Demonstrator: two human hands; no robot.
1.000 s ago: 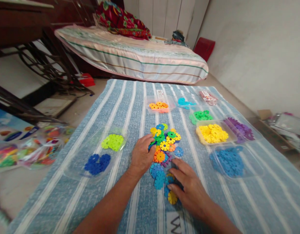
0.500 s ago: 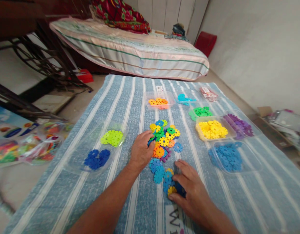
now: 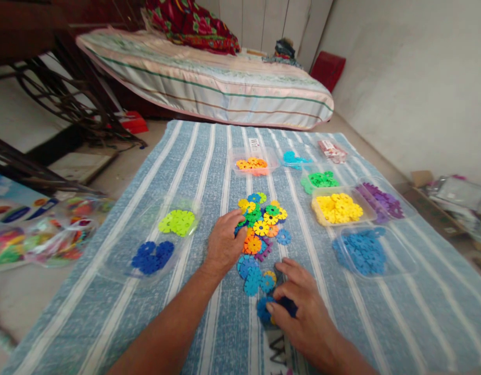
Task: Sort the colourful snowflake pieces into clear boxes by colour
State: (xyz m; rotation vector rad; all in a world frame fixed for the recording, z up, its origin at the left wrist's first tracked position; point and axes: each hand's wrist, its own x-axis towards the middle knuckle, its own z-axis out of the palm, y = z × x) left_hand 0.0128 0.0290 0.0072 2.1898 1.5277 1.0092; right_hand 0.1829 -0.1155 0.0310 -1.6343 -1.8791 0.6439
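My left hand (image 3: pixel 225 240) rests at the left edge of a mixed pile of flower-shaped plastic discs (image 3: pixel 261 227), thumb apart from the fingers, touching the edge pieces. These discs are yellow, green, orange, blue and purple. Closer to me, my right hand (image 3: pixel 301 299) has its thumb and a curled finger closed at a blue flower disc (image 3: pixel 264 310). Part of a yellow disc peeks out under the thumb, and a dark blue disc (image 3: pixel 290 306) is partly hidden beneath the palm. Several light blue discs (image 3: pixel 252 281) lie between the pile and this hand.
Clear tubs hold sorted discs: lime (image 3: pixel 178 223) and dark blue (image 3: pixel 152 257) on the left; orange (image 3: pixel 252 165), green (image 3: pixel 322 179), yellow (image 3: pixel 338 208), purple (image 3: pixel 382 200) and blue (image 3: pixel 363 251) farther off or right. A striped cloth (image 3: pixel 209 172) covers the surface; a bed (image 3: pixel 225 88) stands beyond.
My right thumb has shifted onto the blue disc, which sits slightly nearer to me, and the yellow disc beside it is now mostly covered. My left hand has barely moved.
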